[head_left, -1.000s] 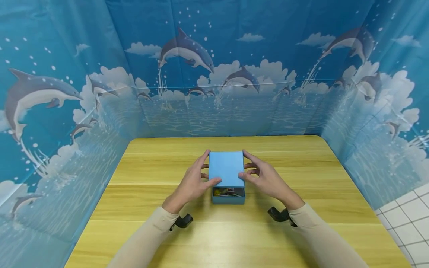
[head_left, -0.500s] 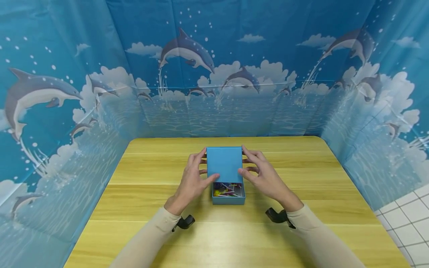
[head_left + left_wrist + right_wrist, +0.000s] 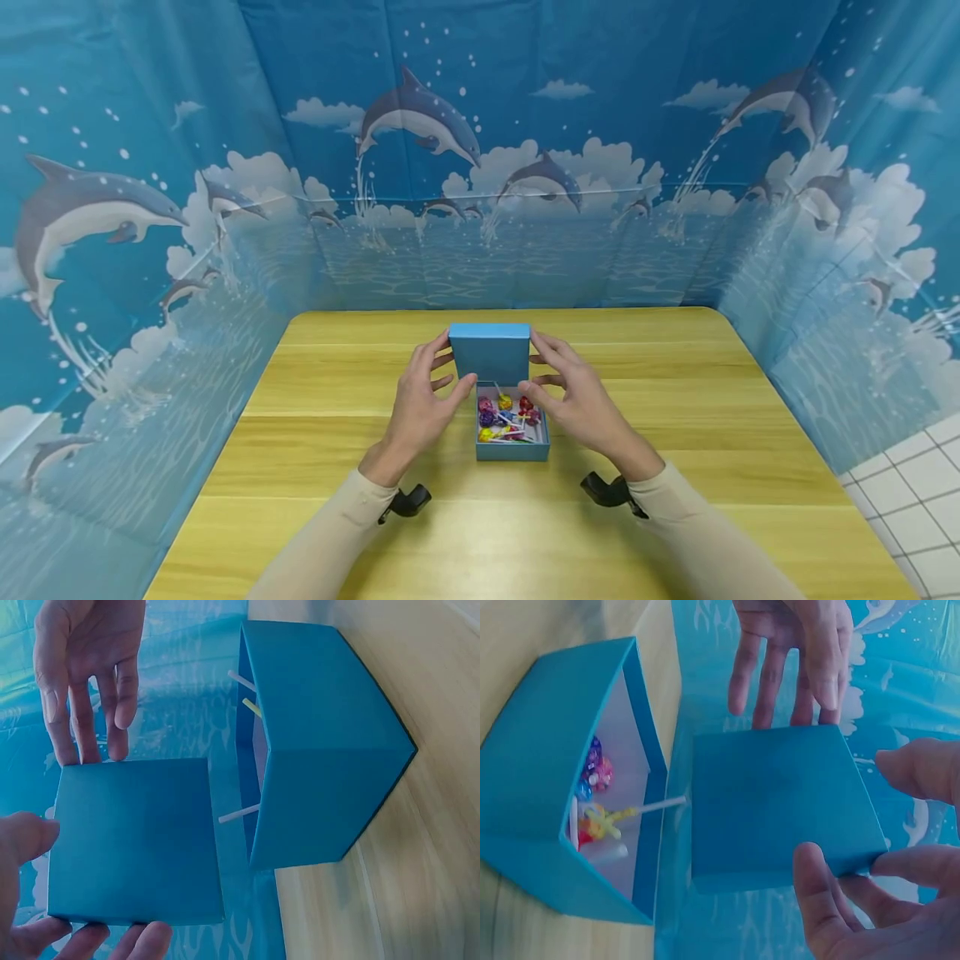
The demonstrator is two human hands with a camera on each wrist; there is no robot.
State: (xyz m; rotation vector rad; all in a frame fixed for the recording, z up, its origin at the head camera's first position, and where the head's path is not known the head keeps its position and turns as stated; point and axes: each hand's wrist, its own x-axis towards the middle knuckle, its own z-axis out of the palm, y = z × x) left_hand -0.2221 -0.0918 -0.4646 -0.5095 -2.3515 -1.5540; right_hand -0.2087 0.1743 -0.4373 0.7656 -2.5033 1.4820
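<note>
A blue box lid (image 3: pixel 491 354) is held between my two hands, tipped up behind its box in the head view. My left hand (image 3: pixel 422 398) grips its left side, with the fingers along the edge. On the opposite side my right hand (image 3: pixel 581 402) holds it the same way, as the right wrist view also shows. Below and nearer stands the blue square box (image 3: pixel 512 452), uncovered on the table. Several wrapped lollipops (image 3: pixel 506 402) in yellow, red, pink, purple and blue lie in it. White sticks (image 3: pixel 240 814) poke past its rim in the left wrist view.
The box stands on a yellow wood-grain table (image 3: pixel 330 450). A dolphin-print curtain (image 3: pixel 510 250) hangs around the table's back and sides. White tiles (image 3: pixel 922 492) show at the lower right. A black wrist camera (image 3: pixel 408 502) sits at each cuff.
Both hands have lifted the lid from over the box, moved it back and slightly left, and tilted it upright. The lollipops, mostly covered before, are now in plain sight.
</note>
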